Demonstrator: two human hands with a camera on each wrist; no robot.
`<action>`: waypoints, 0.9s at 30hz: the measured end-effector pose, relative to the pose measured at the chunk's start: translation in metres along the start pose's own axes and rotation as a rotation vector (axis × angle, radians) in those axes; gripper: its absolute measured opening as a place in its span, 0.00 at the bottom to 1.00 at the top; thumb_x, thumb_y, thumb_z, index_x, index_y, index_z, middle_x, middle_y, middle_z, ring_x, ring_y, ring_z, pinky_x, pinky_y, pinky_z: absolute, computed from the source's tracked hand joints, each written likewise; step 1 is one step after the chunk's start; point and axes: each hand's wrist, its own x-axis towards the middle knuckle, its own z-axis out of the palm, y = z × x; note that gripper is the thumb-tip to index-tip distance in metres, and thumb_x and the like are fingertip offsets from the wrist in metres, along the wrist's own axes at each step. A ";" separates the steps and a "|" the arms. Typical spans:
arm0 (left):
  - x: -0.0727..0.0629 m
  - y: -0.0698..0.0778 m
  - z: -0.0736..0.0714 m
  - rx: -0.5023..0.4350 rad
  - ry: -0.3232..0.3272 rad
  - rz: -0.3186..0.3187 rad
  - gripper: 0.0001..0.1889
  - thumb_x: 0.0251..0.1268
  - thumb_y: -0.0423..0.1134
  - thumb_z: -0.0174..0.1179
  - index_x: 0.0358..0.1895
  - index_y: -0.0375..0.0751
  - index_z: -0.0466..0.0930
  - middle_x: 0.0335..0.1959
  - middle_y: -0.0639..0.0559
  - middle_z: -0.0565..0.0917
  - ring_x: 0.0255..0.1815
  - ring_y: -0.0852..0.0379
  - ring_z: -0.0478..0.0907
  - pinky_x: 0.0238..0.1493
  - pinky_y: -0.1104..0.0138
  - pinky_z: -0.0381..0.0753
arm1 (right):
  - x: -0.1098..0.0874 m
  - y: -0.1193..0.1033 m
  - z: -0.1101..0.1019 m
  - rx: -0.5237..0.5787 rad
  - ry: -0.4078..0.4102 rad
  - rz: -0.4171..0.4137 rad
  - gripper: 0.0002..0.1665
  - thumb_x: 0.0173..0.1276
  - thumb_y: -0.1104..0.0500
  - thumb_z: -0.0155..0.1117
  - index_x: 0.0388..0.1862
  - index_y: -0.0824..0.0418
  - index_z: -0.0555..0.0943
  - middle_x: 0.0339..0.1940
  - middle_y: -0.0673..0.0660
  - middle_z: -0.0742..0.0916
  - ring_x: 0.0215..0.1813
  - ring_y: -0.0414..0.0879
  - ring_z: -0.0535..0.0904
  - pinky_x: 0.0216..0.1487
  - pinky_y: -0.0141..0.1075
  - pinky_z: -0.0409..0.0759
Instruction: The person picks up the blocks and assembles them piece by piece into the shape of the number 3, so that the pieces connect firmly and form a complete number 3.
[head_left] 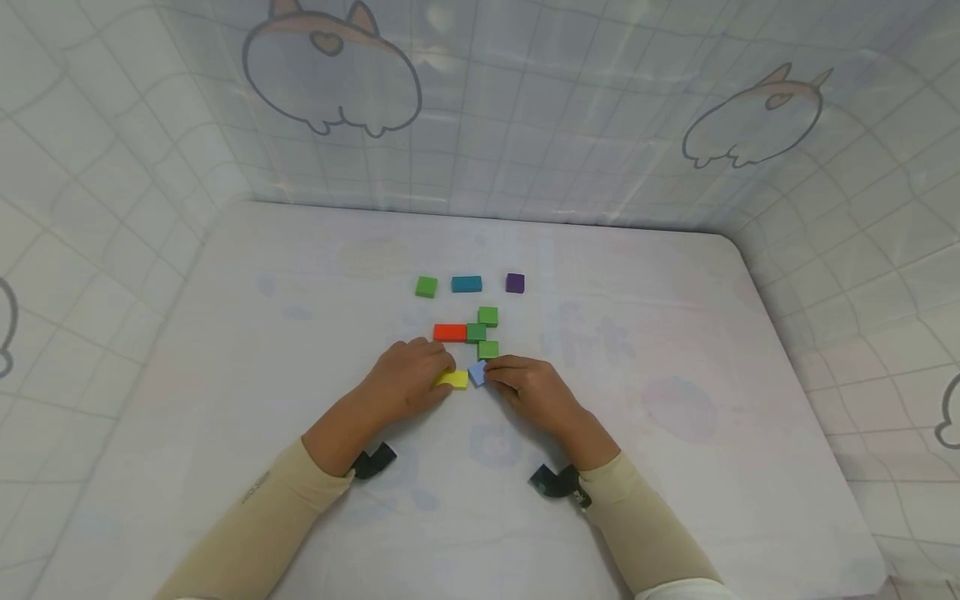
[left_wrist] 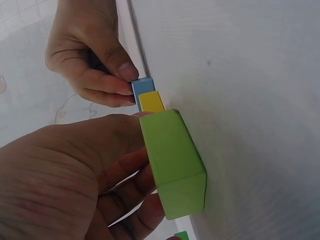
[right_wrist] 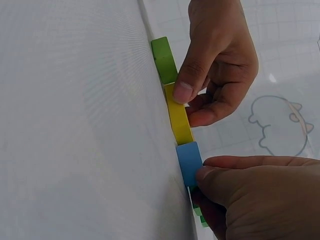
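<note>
White cloth (head_left: 570,125) with squares and round animal drawings stands behind a pale table (head_left: 750,333). From up high, the left hand (head_left: 408,377) pinches a yellow block (head_left: 456,380), and the right hand (head_left: 536,392) pinches a blue block (head_left: 476,374), turned a bit, at its three o'clock. Toward twelve o'clock, a red block (head_left: 450,332), a dark green block (head_left: 476,332) and two light green blocks (head_left: 488,316) sit close together. Farther up, a green cube (head_left: 426,287), a teal block (head_left: 467,284) and a purple block (head_left: 515,283) sit apart, maybe to leave room between. From the left wrist, an end green block (left_wrist: 172,155) hides part of the left grip; yellow and blue lie at its eleven o'clock. From the right wrist, blue is at yellow's six o'clock. Left thumb and curled fingers squeeze yellow, perhaps so it won't slide. Right thumb and fingertips nip blue, parted just its width, perhaps to turn it easily.
</note>
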 end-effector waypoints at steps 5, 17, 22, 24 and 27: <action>0.001 -0.001 0.001 -0.003 0.002 0.002 0.13 0.64 0.45 0.66 0.48 0.46 0.85 0.42 0.57 0.82 0.42 0.56 0.74 0.42 0.61 0.76 | 0.001 0.001 0.000 -0.009 0.001 -0.009 0.14 0.60 0.68 0.73 0.46 0.62 0.89 0.49 0.52 0.90 0.54 0.43 0.85 0.57 0.33 0.80; 0.000 -0.001 0.001 0.006 0.012 0.014 0.13 0.64 0.46 0.66 0.49 0.47 0.84 0.43 0.56 0.83 0.42 0.56 0.74 0.42 0.61 0.76 | -0.001 0.004 0.002 0.007 0.006 -0.009 0.14 0.61 0.68 0.73 0.47 0.62 0.89 0.49 0.52 0.89 0.54 0.43 0.85 0.58 0.34 0.80; 0.000 0.000 0.000 0.001 0.008 0.013 0.14 0.64 0.46 0.66 0.50 0.47 0.84 0.44 0.56 0.83 0.43 0.55 0.74 0.43 0.61 0.76 | -0.001 0.004 0.002 0.005 0.007 -0.012 0.14 0.60 0.68 0.73 0.46 0.62 0.89 0.49 0.52 0.89 0.54 0.43 0.85 0.58 0.34 0.80; -0.001 0.000 0.000 0.002 0.005 0.011 0.14 0.64 0.46 0.66 0.50 0.47 0.84 0.44 0.56 0.82 0.43 0.55 0.74 0.43 0.61 0.76 | -0.001 0.004 0.002 0.005 0.011 -0.019 0.14 0.60 0.68 0.73 0.46 0.62 0.89 0.49 0.52 0.89 0.54 0.44 0.85 0.58 0.34 0.80; -0.001 0.000 0.000 0.003 0.007 0.012 0.14 0.64 0.46 0.66 0.50 0.47 0.84 0.44 0.56 0.82 0.42 0.55 0.74 0.43 0.61 0.76 | -0.001 0.004 0.002 0.008 0.021 -0.025 0.14 0.60 0.68 0.73 0.46 0.62 0.89 0.49 0.52 0.89 0.54 0.44 0.85 0.58 0.35 0.80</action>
